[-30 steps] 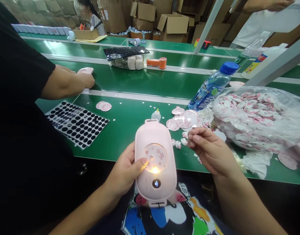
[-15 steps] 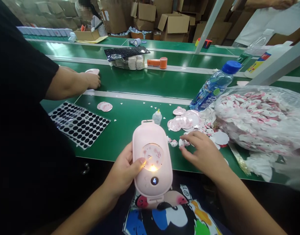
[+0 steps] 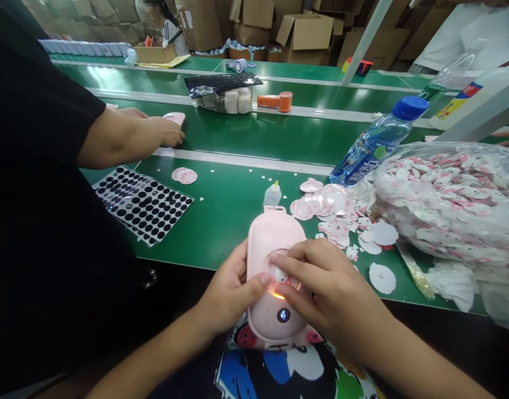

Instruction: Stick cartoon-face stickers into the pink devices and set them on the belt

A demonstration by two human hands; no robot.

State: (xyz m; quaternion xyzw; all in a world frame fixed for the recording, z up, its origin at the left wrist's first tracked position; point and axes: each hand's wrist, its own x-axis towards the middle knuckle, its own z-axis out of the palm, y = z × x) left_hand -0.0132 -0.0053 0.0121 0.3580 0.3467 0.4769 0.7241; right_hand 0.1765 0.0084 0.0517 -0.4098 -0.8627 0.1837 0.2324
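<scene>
My left hand (image 3: 233, 293) grips a pink oblong plastic device (image 3: 275, 227) by its left side, thumb on its front. The device has strap slots at its ends, a round recess glowing orange and a small display lit with a 4. Between thumb and fingers of my right hand (image 3: 321, 277) is a small white cat-face cutout (image 3: 280, 276), set over the round recess; the fingers partly hide it. Similar cutouts (image 3: 335, 228) lie in a pile on the green bench, near overlapping pink round discs (image 3: 321, 200). A small bottle with a yellow tip (image 3: 273, 195) stands behind the device.
A clear bag of cutouts (image 3: 441, 205) and a leaning blue-capped bottle (image 3: 371, 141) are at right. Sheets of black dots (image 3: 148, 205) lie left. A co-worker's hand (image 3: 171, 132) touches another pink device across the bench. An orange handheld item (image 3: 275, 102) lies farther back.
My right hand has picked up a cat-face cutout from the bench and brought it left onto the device's round recess. In the view, the device sits slightly farther right.
</scene>
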